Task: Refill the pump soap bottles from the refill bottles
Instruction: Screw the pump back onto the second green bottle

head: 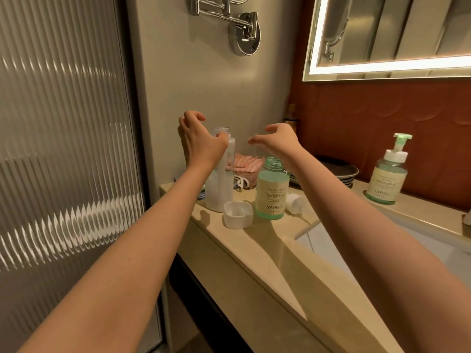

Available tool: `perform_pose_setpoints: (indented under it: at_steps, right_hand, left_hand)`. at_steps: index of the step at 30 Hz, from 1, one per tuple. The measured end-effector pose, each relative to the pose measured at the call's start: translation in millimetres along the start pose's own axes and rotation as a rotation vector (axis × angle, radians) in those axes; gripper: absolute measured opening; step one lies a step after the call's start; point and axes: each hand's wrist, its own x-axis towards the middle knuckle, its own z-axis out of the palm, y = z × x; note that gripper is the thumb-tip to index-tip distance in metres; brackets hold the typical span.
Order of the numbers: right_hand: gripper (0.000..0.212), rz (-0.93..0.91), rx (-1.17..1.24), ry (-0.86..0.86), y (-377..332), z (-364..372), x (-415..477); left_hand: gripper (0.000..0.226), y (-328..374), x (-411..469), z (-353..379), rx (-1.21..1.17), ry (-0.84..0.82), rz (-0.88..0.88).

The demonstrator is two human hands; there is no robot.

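Refill bottle [220, 189]: clear, uncapped, upright at the left end of the counter [267, 240]. Left hand [197, 136] beside its neck, spread, gripping nothing; thumb contact unclear. Cap [238, 215] just in front. Soap bottle [271, 192]: open-necked, adjacent. Right hand [277, 141] above, loosely spread, empty. Risk: a clumsy grab tips either open bottle and spills it.

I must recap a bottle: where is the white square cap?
Head view, centre: the white square cap lies on the counter between the clear bottle and the open green bottle.
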Motion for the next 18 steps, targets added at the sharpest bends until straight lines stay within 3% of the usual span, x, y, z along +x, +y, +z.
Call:
perform_pose_setpoints:
  at_steps: [4, 10, 12, 15, 18]
  right_hand:
    - [0.05, -0.003, 0.004, 0.023, 7.0, -5.2, 0.0]
    - [0.025, 0.053, 0.017, 0.135, 29.3, -29.7, 9.2]
    - [0.022, 0.086, -0.034, 0.161, 43.8, -36.4, 9.3]
    - [0.021, 0.162, -0.173, 0.13, 70.0, -41.9, 6.1]
    - [0.022, 0.273, -0.387, -0.056, 94.4, -35.6, 3.7]
  left_hand:
    - [0.029, 0.6, -4.9, 3.9, -0.034, -0.012, 0.077]
    - [0.024, 45.4, -23.5, 30.0, -0.203, -0.409, 0.177]
    - [0.025, 51.1, -34.3, 43.5, -0.202, -0.472, 0.177]
    - [0.041, 44.0, -44.3, 59.4, -0.143, -0.417, 0.109]
    - [0.071, 28.9, -48.8, 68.8, -0.148, -0.516, -0.066]
